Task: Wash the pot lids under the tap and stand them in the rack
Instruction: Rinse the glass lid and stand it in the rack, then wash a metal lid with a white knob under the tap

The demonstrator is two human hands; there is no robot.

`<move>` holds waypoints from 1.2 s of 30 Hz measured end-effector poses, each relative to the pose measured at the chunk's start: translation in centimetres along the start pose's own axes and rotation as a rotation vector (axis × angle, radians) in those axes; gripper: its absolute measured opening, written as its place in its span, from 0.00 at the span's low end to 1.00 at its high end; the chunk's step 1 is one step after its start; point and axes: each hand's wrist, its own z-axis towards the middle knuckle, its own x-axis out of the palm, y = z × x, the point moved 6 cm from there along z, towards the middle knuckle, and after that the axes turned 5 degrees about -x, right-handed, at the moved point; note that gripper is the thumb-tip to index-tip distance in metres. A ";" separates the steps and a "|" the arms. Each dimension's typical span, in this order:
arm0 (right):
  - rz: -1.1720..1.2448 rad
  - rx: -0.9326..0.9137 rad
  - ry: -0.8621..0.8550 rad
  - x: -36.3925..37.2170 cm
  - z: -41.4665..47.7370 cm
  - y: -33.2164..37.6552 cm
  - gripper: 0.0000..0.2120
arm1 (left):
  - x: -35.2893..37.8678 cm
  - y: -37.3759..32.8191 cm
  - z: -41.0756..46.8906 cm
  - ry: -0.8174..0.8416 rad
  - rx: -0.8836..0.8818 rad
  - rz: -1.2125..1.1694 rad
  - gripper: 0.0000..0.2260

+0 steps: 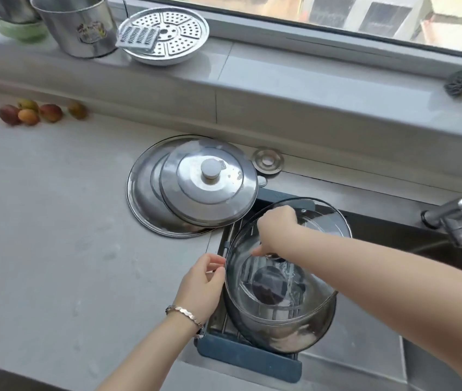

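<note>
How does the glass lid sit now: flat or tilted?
Tilted: the glass lid leans over the rack, near edge low, left hand pinching its rim, right hand holding its knob.

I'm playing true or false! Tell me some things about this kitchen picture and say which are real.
1. The left hand holds the rim of the round clear glass lid. True.
2. The shiny steel lid with a knob lies in the sink. False: it rests on a bigger flat steel lid on the grey counter.
3. Small red-orange fruits lie on the counter. True.
4. The round steel steamer plate with holes stands in the rack. False: it sits on the window ledge.
</note>
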 end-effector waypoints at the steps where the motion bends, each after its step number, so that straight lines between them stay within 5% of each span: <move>1: 0.019 0.003 -0.021 0.0 0.1 0.0 0.30 | 0.1 0.0 0.1 0.008 -0.005 -0.001 0.09; 7: 0.244 -0.011 -0.125 0.5 -1.0 -0.2 0.25 | 0.5 0.0 1.2 0.025 -0.045 -0.016 0.09; 13: 0.731 -0.086 -0.040 -0.7 -2.6 -3.0 0.21 | -0.2 -0.9 4.1 -0.059 -0.152 -0.127 0.06; 18: 0.803 -0.047 -0.260 -2.6 -3.9 -5.3 0.17 | -3.2 -0.5 9.9 -0.382 -0.436 -0.496 0.28; 21: 0.959 -0.025 -0.347 -2.5 -4.6 -5.8 0.12 | -3.3 0.0 11.8 -0.367 -0.653 -0.772 0.11; 24: 1.045 -0.041 -0.323 -1.3 -4.9 -5.3 0.10 | -2.0 -0.6 12.6 -0.285 -0.653 -0.820 0.11; 27: 1.067 -0.030 -0.326 -0.1 -4.9 -5.2 0.10 | -1.6 -1.1 13.1 -0.387 -0.622 -0.968 0.12; 36: 1.185 0.044 -0.441 1.1 -6.8 -7.4 0.10 | -2.6 -7.9 12.1 -0.352 -0.184 -1.158 0.06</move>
